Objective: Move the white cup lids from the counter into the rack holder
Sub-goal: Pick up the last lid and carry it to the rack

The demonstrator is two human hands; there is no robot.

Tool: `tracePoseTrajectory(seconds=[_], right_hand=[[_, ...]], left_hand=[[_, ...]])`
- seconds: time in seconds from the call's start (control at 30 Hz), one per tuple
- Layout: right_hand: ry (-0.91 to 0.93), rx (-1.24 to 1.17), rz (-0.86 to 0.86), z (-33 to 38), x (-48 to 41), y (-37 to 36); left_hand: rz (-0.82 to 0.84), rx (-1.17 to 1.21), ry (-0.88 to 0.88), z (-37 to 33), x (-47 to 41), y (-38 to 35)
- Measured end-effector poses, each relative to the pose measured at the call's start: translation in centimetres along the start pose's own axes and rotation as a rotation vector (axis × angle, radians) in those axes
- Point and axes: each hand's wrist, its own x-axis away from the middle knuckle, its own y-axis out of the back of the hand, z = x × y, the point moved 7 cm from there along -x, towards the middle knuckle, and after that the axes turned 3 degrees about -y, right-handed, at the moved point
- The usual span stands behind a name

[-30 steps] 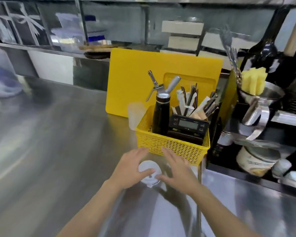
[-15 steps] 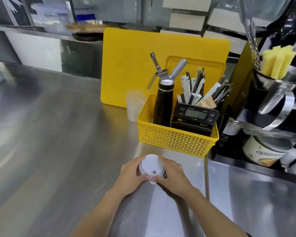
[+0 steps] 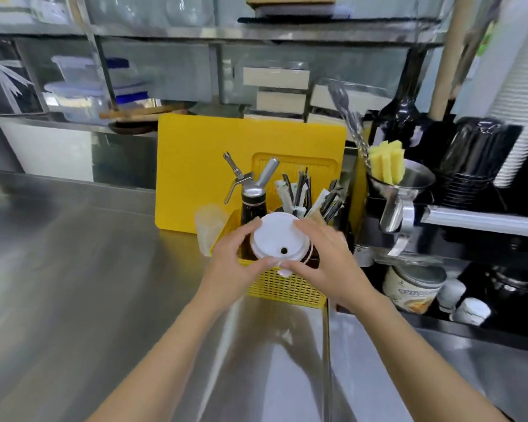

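Observation:
A short stack of white cup lids (image 3: 276,237) with a small black sip hole is held up in the air in front of the yellow basket (image 3: 282,287). My left hand (image 3: 233,254) grips its left side and my right hand (image 3: 325,255) grips its right side. At the far right, a tall column of white lids (image 3: 521,95) stands in a black rack holder (image 3: 470,166) beside a stack of black lids. How many lids I hold is hard to tell.
The steel counter (image 3: 73,284) stretches left and toward me. A yellow cutting board (image 3: 201,169) leans behind the basket, which holds a cream whipper (image 3: 252,193) and utensils. A clear plastic cup (image 3: 209,226) stands left of the basket. Right: steel funnel with yellow sponges (image 3: 389,161), tins, dark bottle.
Both hands closed around the lids on the counter and lifted them up and forward, in front of the yellow basket. The camera tilted upward.

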Motion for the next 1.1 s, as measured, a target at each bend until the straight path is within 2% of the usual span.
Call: tracePoseTrajectory(seconds=[0.17,0.3,0.53,0.8,0.97,1.1], right_hand=[[0.002,0.087,-0.090,-2.0,0.1,9.0],[-0.063,0.083,-0.155,-5.2,1.4,16.3],[-0.132,0.181,-0.226,-13.2,4.6,26.8],[-0.236,0.274,-0.227,-22.0,7.6,34.3],[-0.304,0.284,-0.210,-26.6,9.0,37.4],[-0.333,0.362,-0.178,-28.9,9.5,38.5]], left_hand=[[0.070,-0.011,-0.167,-8.3,-3.4,-4.3],[0.126,-0.032,-0.289,-14.0,-5.6,-9.7],[0.209,-0.017,-0.401,-21.1,-8.7,-21.0],[0.307,-0.020,-0.447,-25.9,-11.3,-32.9],[0.339,-0.114,-0.514,-28.0,-12.5,-38.2],[0.379,-0.177,-0.497,-27.8,-13.2,-41.3]])
